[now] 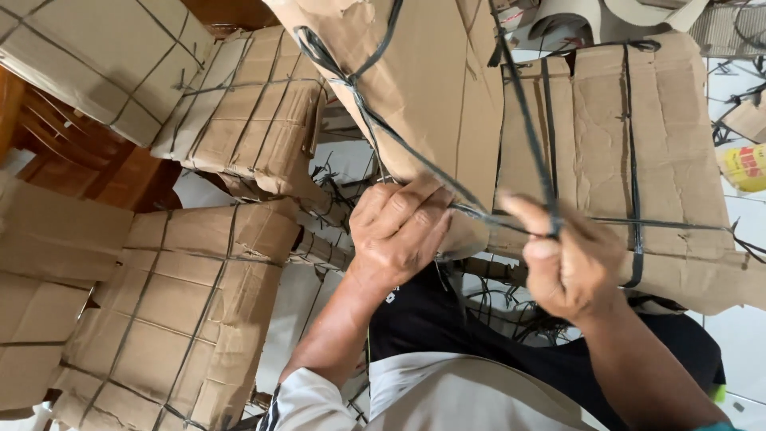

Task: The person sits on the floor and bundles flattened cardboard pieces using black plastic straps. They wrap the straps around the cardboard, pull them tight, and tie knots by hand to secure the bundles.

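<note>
- The cardboard bundle (pixel 431 88) is cut off at the top edge; its lower corner is hidden behind the left hand (pixel 396 231).
- The left hand's grip is curled shut against the bundle's lower edge, over the black strap (pixel 415 152).
- The right hand (pixel 568 259), right of the bundle, pinches the strap closed between thumb and forefinger.
- More strapped bundles (pixel 187 319) lie left of it.

Pale floor (pixel 742 335), perhaps tiled; wooden furniture (pixel 72 152)

Single head-worn view, looking steeply down, close above both hands, brown strapped cardboard bundles (pixel 191 311) spreading left and beyond them
</note>
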